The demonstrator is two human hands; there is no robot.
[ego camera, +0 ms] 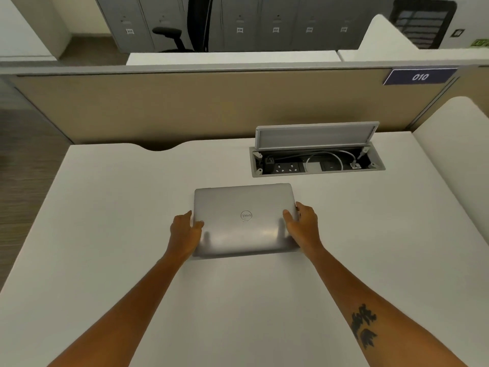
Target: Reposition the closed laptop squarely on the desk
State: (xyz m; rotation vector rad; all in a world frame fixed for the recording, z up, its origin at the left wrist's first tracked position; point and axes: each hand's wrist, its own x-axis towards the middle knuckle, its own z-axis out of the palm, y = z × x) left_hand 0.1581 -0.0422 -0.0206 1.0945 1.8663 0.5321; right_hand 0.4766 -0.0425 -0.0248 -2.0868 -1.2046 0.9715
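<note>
A closed silver laptop (244, 207) with a round logo on its lid lies flat in the middle of the white desk (105, 207). Its edges run nearly parallel to the desk's back edge. My left hand (185, 230) grips the laptop's left side, thumb on the lid and fingers wrapped round the edge. My right hand (301, 225) holds the right side the same way, thumb on top near the front right corner. Both forearms reach in from the bottom of the view.
An open cable hatch (317, 161) with its lid raised, sockets and a white cable inside sits behind the laptop to the right. A beige partition (185, 107) closes the desk's far side. A white divider (455, 144) stands at the right.
</note>
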